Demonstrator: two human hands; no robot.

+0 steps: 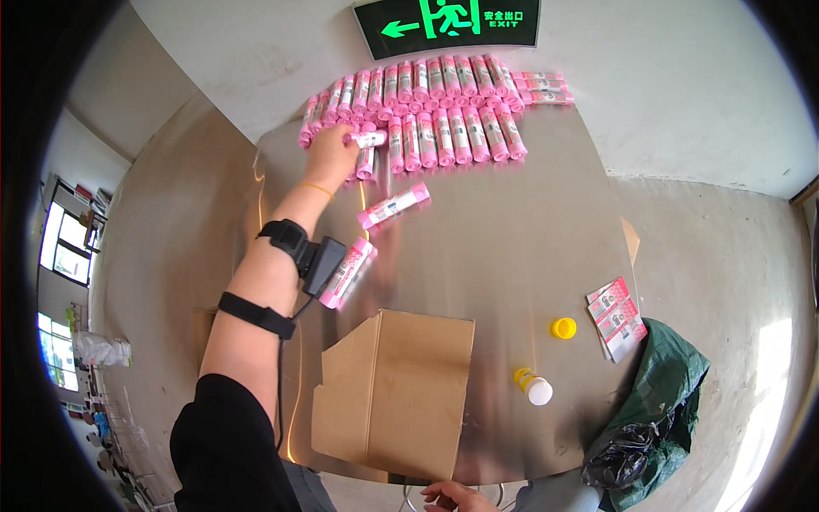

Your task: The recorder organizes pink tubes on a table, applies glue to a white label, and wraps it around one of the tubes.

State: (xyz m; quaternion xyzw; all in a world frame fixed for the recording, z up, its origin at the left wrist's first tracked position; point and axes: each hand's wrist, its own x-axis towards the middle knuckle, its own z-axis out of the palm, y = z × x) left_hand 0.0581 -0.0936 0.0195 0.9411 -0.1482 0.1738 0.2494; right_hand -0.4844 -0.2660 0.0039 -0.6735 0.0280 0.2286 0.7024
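Two loose rolls [393, 206]: lying between cardboard [418, 388] and stacked rolls [461, 136] on the surface [529, 230].
Left hand [331, 158]: I'm holding a pink roll [370, 138] in the grip, at the stacked rolls' left end.
Right hand [461, 497]: showing at the bottom edge; I can't tell its grip.
Stack risk: my knuckles, working close, could be knocking neighbours loose.
Bottle [527, 381]: sitting near a yellow cap [563, 328], contents hiding.
Green sack [674, 375]: bunching up around black plastic [623, 456].

A black-and-green sign [446, 26] is hanging on the wall [682, 77], a yellow cap [563, 328] is lying near a small bottle [533, 387], and a green sack [664, 388] is slumping beside the table [495, 247].
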